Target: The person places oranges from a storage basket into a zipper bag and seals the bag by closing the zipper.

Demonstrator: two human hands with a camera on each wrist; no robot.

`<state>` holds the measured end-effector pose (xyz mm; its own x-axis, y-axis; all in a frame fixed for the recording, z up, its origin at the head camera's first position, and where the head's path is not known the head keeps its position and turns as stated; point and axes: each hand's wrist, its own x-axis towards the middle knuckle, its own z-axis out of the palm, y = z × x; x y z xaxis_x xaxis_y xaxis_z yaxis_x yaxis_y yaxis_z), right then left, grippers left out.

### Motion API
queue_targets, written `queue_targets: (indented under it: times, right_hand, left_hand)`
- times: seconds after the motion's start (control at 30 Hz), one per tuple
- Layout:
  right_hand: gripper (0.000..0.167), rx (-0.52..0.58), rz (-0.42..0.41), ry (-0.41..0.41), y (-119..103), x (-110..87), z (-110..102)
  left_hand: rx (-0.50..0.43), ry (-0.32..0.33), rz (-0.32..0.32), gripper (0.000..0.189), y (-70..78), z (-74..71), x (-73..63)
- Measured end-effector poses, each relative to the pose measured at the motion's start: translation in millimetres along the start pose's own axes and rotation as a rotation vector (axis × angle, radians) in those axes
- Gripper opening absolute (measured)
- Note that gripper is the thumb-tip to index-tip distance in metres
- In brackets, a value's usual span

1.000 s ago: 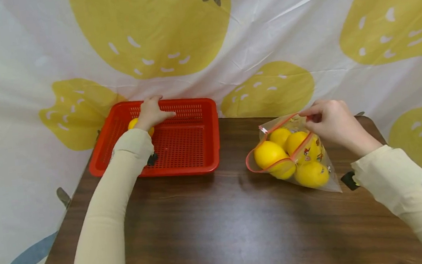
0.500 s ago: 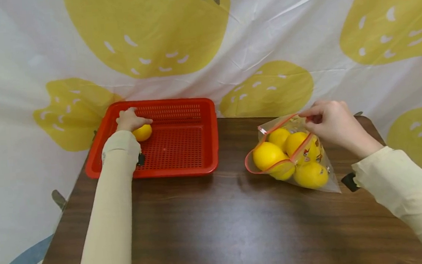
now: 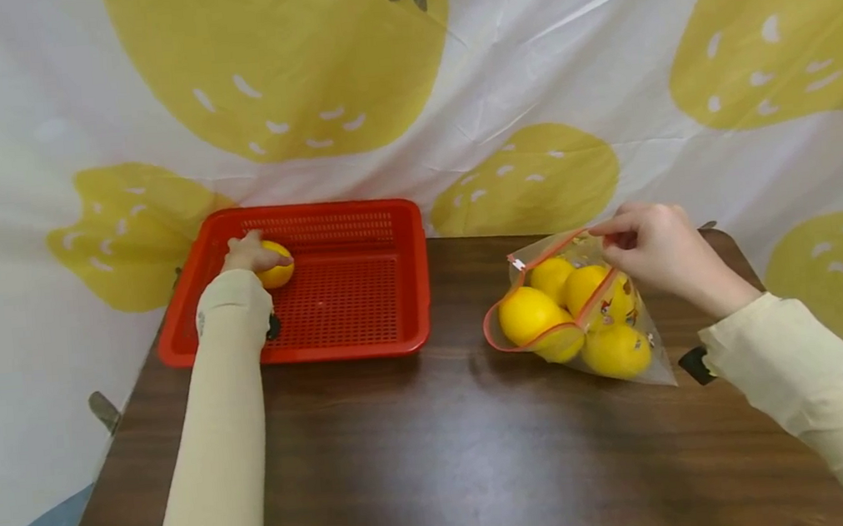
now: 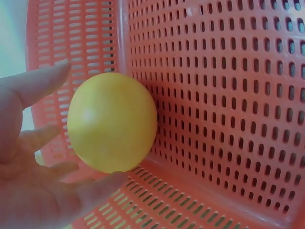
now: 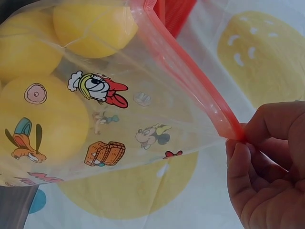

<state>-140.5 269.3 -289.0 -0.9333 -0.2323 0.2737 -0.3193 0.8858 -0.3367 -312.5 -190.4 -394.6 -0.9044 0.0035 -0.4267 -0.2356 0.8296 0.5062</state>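
Observation:
A smooth round yellow fruit (image 3: 276,264) lies in the left part of a red plastic basket (image 3: 413,297). My left hand (image 3: 243,253) reaches into the basket at the fruit's left side. In the left wrist view the fingers of that hand (image 4: 43,148) are spread about the fruit (image 4: 112,121), and one fingertip meets its lower edge. On the right, a clear zip bag (image 3: 659,363) with a red zip edge stands with its mouth parted, holding several yellow fruits (image 3: 531,316). My right hand (image 3: 653,247) pinches the bag's upper corner between thumb and finger (image 5: 243,136).
Both the basket and the bag are on a dark wooden table (image 3: 408,448). Behind the table hangs a white cloth (image 3: 509,63) with large yellow fruit prints. Cartoon figures are printed on the bag (image 5: 143,95).
My left hand has moved left inside the basket, from partly covering the fruit to its left side, and lower toward it. My right hand keeps its hold on the bag.

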Motion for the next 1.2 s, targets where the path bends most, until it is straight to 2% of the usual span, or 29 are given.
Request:
queue_targets:
  times: [0.13, 0.3, 0.43, 0.57, 0.73, 0.87, 0.93, 1.03, 1.2]
  right_hand:
    - [0.021, -0.003, -0.009, 0.010, -2.2, 0.1, 0.2]
    - [0.022, -0.001, -0.009, 0.005, -4.3, -0.6, -0.4]
    - [0.022, 0.003, -0.012, -0.003, -4.6, -1.7, -0.3]
    - [0.022, 0.002, -0.020, -0.003, -5.1, -2.5, 0.3]
    - [0.022, -0.002, -0.021, -0.002, -6.8, -2.4, 0.2]
    - [0.021, -0.003, -0.021, -0.001, -7.6, -3.3, -0.3]
    - [0.021, -0.003, -0.021, -0.001, -8.0, -3.6, -0.1]
    - [0.021, -0.003, -0.013, -0.004, -8.1, -3.4, -0.2]
    - [0.021, 0.001, -0.007, -0.010, -8.4, -2.1, 0.5]
  left_hand:
    - [-0.018, -0.020, 0.002, 0.080, -2.4, -0.9, 3.6]
    - [-0.030, -0.046, -0.010, 0.076, -3.9, 0.2, -2.0]
    - [-0.025, -0.017, -0.031, 0.072, -5.7, 3.9, -8.0]
    - [-0.064, 0.032, -0.052, 0.067, -7.7, 8.1, -8.9]
    - [-0.130, 0.060, -0.078, 0.070, -13.2, 13.4, -2.0]
    - [-0.114, 0.081, -0.074, 0.067, -19.6, 19.4, 10.8]
    - [-0.102, 0.080, -0.075, 0.065, -21.0, 20.7, 13.1]
    - [-0.088, 0.081, -0.065, 0.061, -19.1, 21.2, 9.0]
    - [-0.070, 0.052, -0.033, 0.057, -8.7, 15.5, -8.2]
